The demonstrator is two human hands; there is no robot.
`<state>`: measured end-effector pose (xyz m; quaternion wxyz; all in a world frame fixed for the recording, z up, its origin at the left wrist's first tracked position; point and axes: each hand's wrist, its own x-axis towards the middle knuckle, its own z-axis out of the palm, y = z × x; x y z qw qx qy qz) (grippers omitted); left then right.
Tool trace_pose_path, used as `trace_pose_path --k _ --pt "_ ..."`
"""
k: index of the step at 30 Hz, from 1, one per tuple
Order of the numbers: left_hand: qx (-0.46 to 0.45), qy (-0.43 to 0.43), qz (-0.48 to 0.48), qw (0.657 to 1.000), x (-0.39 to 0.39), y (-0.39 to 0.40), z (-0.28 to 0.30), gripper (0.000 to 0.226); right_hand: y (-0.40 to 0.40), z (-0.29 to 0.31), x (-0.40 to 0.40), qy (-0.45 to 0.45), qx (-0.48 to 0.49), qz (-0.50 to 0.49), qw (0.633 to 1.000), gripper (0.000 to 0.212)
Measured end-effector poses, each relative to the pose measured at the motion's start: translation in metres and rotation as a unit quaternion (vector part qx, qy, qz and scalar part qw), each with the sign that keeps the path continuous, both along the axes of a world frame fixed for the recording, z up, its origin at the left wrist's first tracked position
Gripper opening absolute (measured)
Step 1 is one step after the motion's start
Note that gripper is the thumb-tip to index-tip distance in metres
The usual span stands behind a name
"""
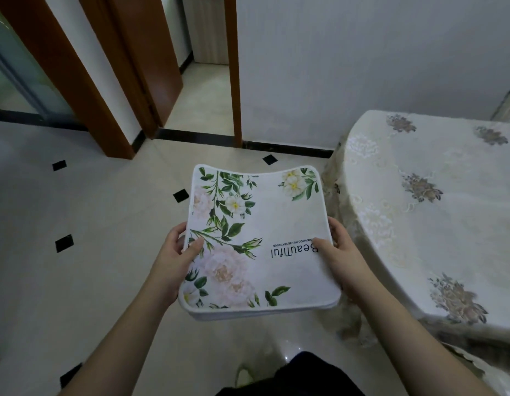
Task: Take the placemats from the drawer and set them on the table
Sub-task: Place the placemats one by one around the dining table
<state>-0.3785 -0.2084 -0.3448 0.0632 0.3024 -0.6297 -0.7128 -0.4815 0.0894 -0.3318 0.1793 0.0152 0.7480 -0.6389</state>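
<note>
Both hands [173,261] [342,252] grip placemats' [262,241] side edges beside table [448,224].

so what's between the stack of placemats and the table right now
In the head view, nothing solid: the placemats, held by the left hand and right hand, hang over bare floor; only the tablecloth edge drapes beside them.

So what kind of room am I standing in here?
Most likely a home dining area: a table draped in a floral embroidered cloth, a tiled floor with black diamond insets, and wood-framed doorways. Both hands carry a stack of floral placemats.
</note>
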Motion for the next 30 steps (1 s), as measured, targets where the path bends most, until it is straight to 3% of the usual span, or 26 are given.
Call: trace_pose_path --k 18,30 --pt "-0.035 -0.032 -0.1 0.994 -0.265 0.034 -0.013 0.042 0.05 -0.023 -0.214 -0.017 0.043 -0.062 0.997 0.052" --pt "-0.018 -0.056 -0.18 0.982 -0.392 0.044 -0.037 0.041 0.055 -0.045 -0.284 -0.036 0.078 -0.14 0.986 0.053"
